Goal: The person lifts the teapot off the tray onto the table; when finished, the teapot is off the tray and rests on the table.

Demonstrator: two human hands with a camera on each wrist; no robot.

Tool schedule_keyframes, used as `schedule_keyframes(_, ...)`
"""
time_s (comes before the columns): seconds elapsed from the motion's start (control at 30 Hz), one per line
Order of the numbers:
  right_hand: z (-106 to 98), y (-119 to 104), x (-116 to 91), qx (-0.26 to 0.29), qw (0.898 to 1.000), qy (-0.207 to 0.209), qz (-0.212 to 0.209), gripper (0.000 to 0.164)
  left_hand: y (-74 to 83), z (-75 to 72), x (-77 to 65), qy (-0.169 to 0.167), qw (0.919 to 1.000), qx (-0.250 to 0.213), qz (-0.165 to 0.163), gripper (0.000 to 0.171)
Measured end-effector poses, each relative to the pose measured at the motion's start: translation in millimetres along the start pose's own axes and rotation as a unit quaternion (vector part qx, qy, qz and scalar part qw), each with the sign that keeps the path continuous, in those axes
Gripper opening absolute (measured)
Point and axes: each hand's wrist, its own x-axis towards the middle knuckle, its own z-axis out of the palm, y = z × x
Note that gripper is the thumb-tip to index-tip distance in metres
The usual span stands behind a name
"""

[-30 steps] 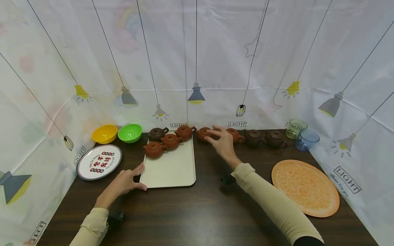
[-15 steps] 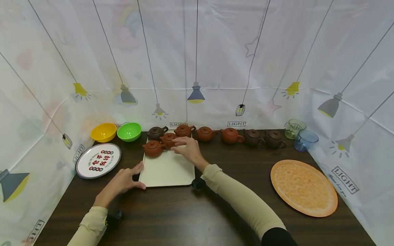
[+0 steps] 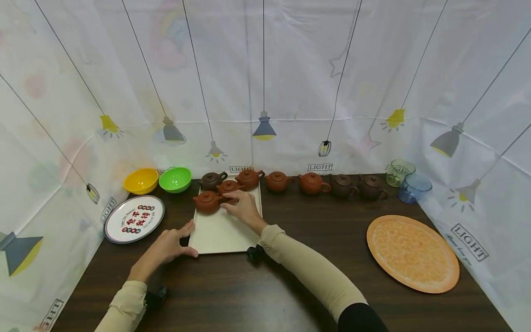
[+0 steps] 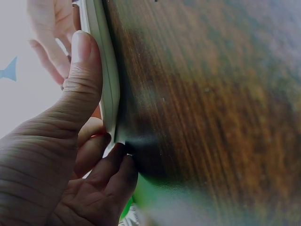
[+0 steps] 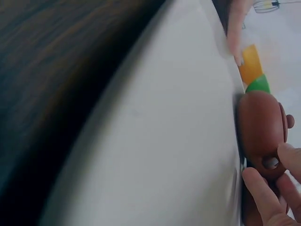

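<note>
The cream tray [image 3: 226, 235] carries reddish-brown teapots at its back left, beside a dark one [image 3: 210, 180] at the back corner. My right hand [image 3: 244, 210] reaches over the tray and pinches the handle of the front-left reddish teapot [image 3: 205, 203]. In the right wrist view, thumb and fingertips sit on either side of that teapot's [image 5: 261, 125] looped handle. Another reddish teapot [image 3: 226, 186] is right behind, partly covered by the fingers. My left hand [image 3: 166, 245] grips the tray's left side near the front corner, its thumb [image 4: 83, 80] along the rim in the left wrist view.
Right of the tray, two reddish teapots [image 3: 278, 182] and two dark ones [image 3: 342, 186] line the back edge. Green and blue glasses [image 3: 415, 188] and an orange round mat [image 3: 412, 253] lie further right. Yellow and green bowls [image 3: 175, 180] and a white plate [image 3: 134, 219] are left.
My right hand has left the teapot row right of the tray, moved left over the tray, and taken the front-left teapot's handle. The left hand stays at the tray's side.
</note>
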Motion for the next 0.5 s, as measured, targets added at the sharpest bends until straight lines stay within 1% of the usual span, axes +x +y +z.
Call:
schedule_keyframes(0.07,4,-1,1,-0.008,1.000,0.014,-0.009,0.034,-2.1,1.1,0.7,0.000,1.0000,0.000,0.001,0.108)
schedule_keyframes(0.13,8,0,1,-0.015,0.999,0.027,-0.022,0.029,-12.7,8.4,3.5,0.009,0.9999,0.008,0.009,0.107)
schedule_keyframes(0.17,10,0,2,-0.018,0.999,0.030,-0.030,0.026,-13.3,8.7,3.6,0.010,0.9998,0.008,0.012,0.107)
schedule_keyframes(0.27,14,1,3,-0.023,0.998,0.029,-0.042,0.021,-12.8,9.1,3.3,0.010,0.9998,0.007,0.014,0.108)
schedule_keyframes(0.3,14,0,3,-0.021,0.999,0.025,-0.039,0.020,-12.4,9.0,3.3,0.009,0.9999,0.006,0.011,0.108)
schedule_keyframes(0.37,15,0,4,-0.021,0.999,0.020,-0.037,0.019,-2.3,2.4,0.8,0.000,1.0000,-0.002,0.001,0.108)
schedule_keyframes(0.5,15,0,6,-0.032,0.999,0.003,-0.032,0.020,-0.3,2.7,0.4,-0.005,0.9999,0.009,-0.009,0.104)
